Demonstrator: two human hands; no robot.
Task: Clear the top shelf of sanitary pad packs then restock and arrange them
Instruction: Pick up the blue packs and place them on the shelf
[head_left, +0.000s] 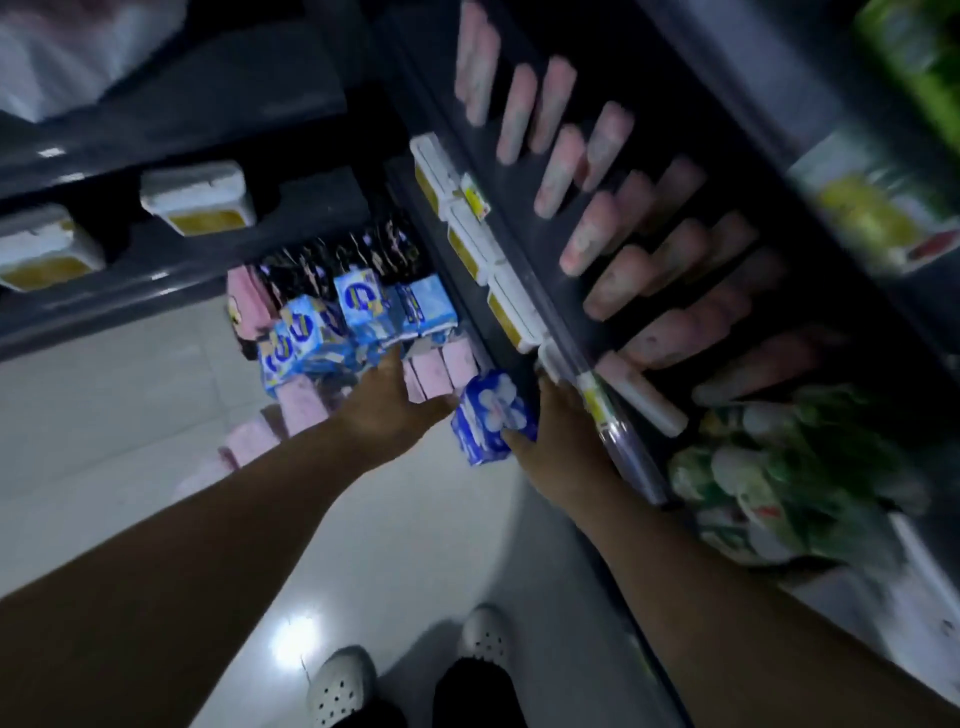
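Scene: A dim, blurred view down a shop aisle. Your two bare arms reach forward over a pale glossy tiled floor (156, 415).
Right hand (558, 447): It is curled round a small blue plastic pack printed with a white flower (491, 415), with the thumb across the pack's lower corner. The fingers behind it are hidden.
Left hand (397, 408): Its back faces you and it reaches toward the heap. Blur hides the fingers, so I cannot tell whether it grips anything.
Where the pack is: It is held in the air between your two hands, just beside the front edge of the dark metal shelf (527, 249) on your right.
Other packs: A loose heap of light blue pad packs (322, 332) lies ahead of the left hand, with pale pink flat packs (301, 405) below it. Rows of pink packs standing on edge (597, 228) fill the shelf.
Step in hand: You are probably carrying one pack between heap and shelf, though which way is unclear.
Doing it well: Press the thumb firmly on the slippery wrapper. Lift the pack clear of the white and yellow price-tag holders (467, 218), then set it on edge in line with the standing rows. Steady the heap with the left hand.
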